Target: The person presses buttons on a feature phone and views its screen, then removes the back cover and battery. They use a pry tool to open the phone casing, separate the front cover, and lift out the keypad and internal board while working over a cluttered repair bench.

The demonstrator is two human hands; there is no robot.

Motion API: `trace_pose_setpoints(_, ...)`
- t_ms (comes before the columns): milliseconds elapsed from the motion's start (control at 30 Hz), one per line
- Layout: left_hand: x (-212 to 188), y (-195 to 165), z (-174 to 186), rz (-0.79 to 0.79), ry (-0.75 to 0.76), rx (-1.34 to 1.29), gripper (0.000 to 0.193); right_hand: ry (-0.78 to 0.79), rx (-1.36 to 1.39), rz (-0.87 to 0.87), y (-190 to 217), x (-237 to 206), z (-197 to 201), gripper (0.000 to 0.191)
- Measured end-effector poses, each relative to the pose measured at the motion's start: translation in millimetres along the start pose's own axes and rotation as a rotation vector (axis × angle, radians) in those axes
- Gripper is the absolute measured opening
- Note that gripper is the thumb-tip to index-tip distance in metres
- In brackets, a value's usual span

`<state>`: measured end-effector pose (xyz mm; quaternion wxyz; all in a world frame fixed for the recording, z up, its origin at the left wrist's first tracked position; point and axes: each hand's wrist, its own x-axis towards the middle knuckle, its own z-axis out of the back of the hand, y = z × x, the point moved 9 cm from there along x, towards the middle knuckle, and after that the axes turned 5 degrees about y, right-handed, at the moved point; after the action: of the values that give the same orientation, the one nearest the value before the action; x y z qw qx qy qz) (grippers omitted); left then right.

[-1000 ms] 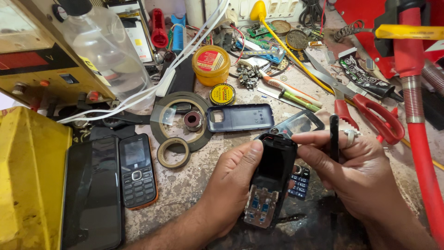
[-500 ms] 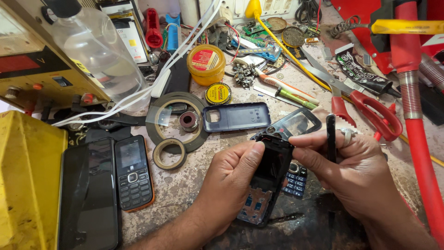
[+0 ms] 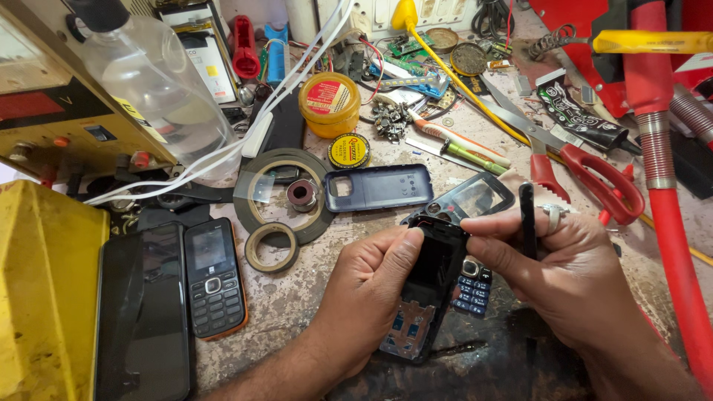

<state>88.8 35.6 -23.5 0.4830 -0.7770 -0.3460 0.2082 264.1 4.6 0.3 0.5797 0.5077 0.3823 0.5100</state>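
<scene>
Between both hands: opened phone body (image 3: 427, 293), left hand (image 3: 371, 286) gripping its side, right hand (image 3: 568, 271) pinching its top edge and holding a black tool (image 3: 527, 219); blue back cover (image 3: 379, 187) just beyond.

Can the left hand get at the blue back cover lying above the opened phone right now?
Probably not yet: the left hand is gripping the opened phone. The path to the blue back cover looks clear, with only bare bench between; it would need to let go first.

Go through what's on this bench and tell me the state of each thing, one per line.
Opened phone: casing off, circuit board showing, held in both hands.
Left hand: gripping the phone.
Right hand: gripping it, holding a thin black tool.
Back cover: detached, lying flat.
Keypad phone: intact, screen dark.
Scissors: closed.
</scene>
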Motion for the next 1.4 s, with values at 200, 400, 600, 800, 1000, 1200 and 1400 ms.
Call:
trace_pose_setpoints(200,0,5,-5,0.048,0.028,-0.159,0.045,0.029,-0.014,0.019,-2,1,0,0.021)
trace_pose_setpoints(400,2,6,-5,0.034,0.058,-0.133,0.039,0.089,0.103,-0.077,-9,4,0,0.022)
trace_pose_setpoints(600,-1,4,-6,0.014,0.054,0.071,0.035,0.133,-0.084,-0.011,9,10,-17,0.021)
trace_pose_setpoints(800,-2,-3,-3,-0.019,-0.009,0.329,0.035,0.149,-0.397,0.351,52,5,-28,0.017)
trace_pose_setpoints(1000,-1,-3,-7,-0.017,0.007,0.303,0.037,0.074,-0.320,-0.094,10,5,-20,0.016)
trace_pose_setpoints(1200,0,6,-8,0.057,0.040,0.168,0.037,0.151,-0.109,-0.074,9,10,-24,0.017)
trace_pose_setpoints(1400,-1,4,-3,0.032,-0.010,0.310,0.036,0.162,-0.412,-0.034,18,11,-22,0.015)
